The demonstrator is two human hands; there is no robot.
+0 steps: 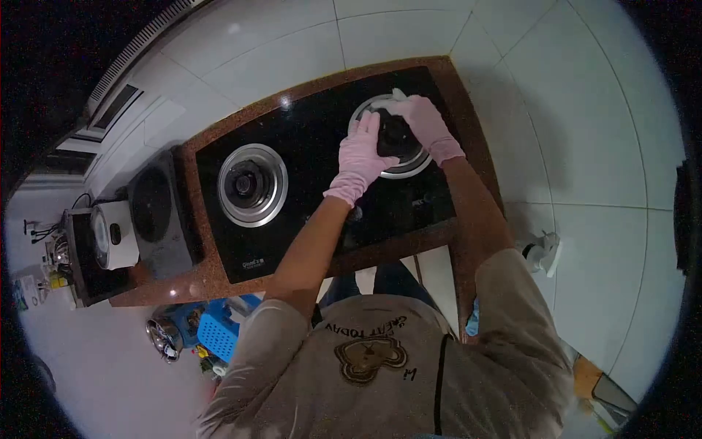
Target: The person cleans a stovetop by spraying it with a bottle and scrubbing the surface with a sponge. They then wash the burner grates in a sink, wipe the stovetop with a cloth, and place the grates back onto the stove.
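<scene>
Both my hands wear pink gloves and are over the right burner (406, 170) of a black glass gas cooktop (314, 154). My left hand (361, 158) rests at the burner's left side, fingers stretched out and thumb apart, with nothing seen in it. My right hand (425, 126) is closed on a white cloth (391, 107) at the far edge of the burner's metal ring. Part of the ring and the burner's middle are hidden by my hands. The left burner (253, 185) shows its shiny ring and dark centre, untouched.
A reddish-brown stone counter (475, 168) frames the cooktop, with white tiled walls (585, 132) behind and to the right. A dark flat appliance (157, 216) and a white rice cooker (115, 235) stand at left. A blue basket (218, 331) is below the counter.
</scene>
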